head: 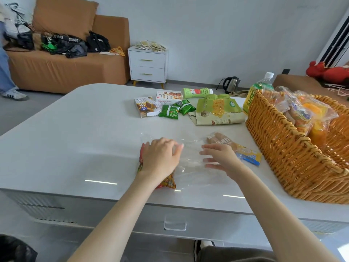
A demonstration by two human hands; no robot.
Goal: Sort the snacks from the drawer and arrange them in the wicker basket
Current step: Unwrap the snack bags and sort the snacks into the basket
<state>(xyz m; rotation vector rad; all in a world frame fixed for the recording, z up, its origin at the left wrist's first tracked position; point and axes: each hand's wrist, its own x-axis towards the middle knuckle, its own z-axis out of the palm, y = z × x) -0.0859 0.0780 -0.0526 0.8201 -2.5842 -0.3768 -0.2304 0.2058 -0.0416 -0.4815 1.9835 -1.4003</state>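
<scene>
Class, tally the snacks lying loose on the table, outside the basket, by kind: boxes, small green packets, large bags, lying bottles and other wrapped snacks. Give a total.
Boxes: 2
Small green packets: 2
Large bags: 1
Lying bottles: 1
Other wrapped snacks: 2
Total: 8

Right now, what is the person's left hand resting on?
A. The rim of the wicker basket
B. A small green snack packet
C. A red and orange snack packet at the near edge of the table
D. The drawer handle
C: the left hand lies on top of the red and orange snack packet on the table, well away from the wicker basket and the green packets.
</scene>
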